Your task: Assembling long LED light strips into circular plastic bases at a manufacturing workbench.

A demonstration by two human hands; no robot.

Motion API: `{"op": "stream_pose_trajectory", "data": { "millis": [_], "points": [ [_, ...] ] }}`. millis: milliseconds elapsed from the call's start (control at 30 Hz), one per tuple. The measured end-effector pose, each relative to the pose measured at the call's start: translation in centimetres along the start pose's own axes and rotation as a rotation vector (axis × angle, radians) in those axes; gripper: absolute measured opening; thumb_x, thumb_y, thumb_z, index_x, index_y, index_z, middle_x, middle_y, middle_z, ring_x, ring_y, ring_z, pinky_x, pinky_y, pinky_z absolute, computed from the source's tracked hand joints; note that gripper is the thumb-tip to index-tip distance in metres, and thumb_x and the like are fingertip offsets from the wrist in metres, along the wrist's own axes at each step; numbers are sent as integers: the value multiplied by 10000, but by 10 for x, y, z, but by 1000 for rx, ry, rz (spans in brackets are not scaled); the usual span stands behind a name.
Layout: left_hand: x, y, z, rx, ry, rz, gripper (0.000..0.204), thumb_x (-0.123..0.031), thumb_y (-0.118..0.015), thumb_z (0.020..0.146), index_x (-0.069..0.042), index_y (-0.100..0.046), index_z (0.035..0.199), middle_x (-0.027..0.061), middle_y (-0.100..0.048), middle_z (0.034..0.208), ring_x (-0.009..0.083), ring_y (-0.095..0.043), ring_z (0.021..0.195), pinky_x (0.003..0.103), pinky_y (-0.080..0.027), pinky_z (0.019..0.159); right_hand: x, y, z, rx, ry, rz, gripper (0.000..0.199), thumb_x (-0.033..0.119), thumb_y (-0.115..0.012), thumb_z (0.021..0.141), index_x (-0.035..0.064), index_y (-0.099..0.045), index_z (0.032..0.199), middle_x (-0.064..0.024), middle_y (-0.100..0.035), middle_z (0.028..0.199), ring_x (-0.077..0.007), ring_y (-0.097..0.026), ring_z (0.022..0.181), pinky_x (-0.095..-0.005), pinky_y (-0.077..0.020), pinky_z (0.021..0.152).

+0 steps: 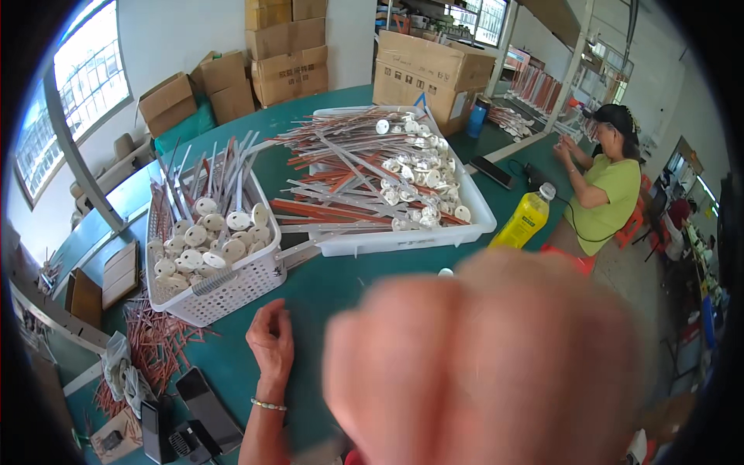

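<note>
My left hand (271, 341), with a beaded bracelet at the wrist, rests low over the green table in front of a white perforated basket (225, 304). Its fingers are loosely curled, the thumb stands off from them, and I see nothing held. My right hand (480, 364) looms very close and blurred, so its fingers and anything in them cannot be made out. Thin strips with round cream discs (205, 240) at their ends fill the basket, discs toward me. Beyond it, a white tray (403, 244) holds a heap of grey and red-brown strips (341, 186) with white discs.
Red-brown offcuts (159, 341) lie left of the basket, near a phone (209, 407) and a plastic bag (124, 372). A yellow liquid bottle (525, 217), a black phone (492, 172) and a carton (430, 81) flank the tray. A person (612, 182) sits at right.
</note>
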State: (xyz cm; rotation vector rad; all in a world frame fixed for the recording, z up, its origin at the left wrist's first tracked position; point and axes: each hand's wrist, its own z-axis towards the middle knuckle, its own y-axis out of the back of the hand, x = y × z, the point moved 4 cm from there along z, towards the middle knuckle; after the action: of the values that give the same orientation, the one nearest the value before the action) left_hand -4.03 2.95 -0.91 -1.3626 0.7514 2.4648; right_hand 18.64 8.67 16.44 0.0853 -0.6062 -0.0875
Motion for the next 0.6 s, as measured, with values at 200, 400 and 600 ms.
{"op": "stream_pose_trajectory", "data": {
  "millis": [200, 400, 600],
  "points": [
    [31, -5, -3, -35, 51, 11, 135, -9, -625, 896, 3, -680, 1019, 65, -647, 794, 111, -561, 620, 258, -466, 568, 10, 72, 47, -97, 13, -201, 164, -91, -498, 835, -19, -638, 877, -70, -627, 815, -127, -599, 656, -264, -475, 577],
    [22, 2, -6, 1, 29, -18, 132, -10, -618, 898, 6, -681, 1013, 58, -653, 784, 104, -591, 636, 244, -480, 580, 8, 78, 34, -149, 66, -328, 127, -86, -525, 862, -28, -631, 901, -69, -631, 812, -112, -594, 652, -241, -476, 582],
    [-7, 1, 2, 33, -5, 0, 152, 5, -585, 915, 6, -669, 1041, 54, -660, 817, 98, -596, 673, 244, -483, 606, -5, 112, 61, -354, -17, -418, 91, -80, -552, 889, -38, -624, 925, -69, -635, 808, -96, -589, 648, -217, -477, 587]
  ]
}}
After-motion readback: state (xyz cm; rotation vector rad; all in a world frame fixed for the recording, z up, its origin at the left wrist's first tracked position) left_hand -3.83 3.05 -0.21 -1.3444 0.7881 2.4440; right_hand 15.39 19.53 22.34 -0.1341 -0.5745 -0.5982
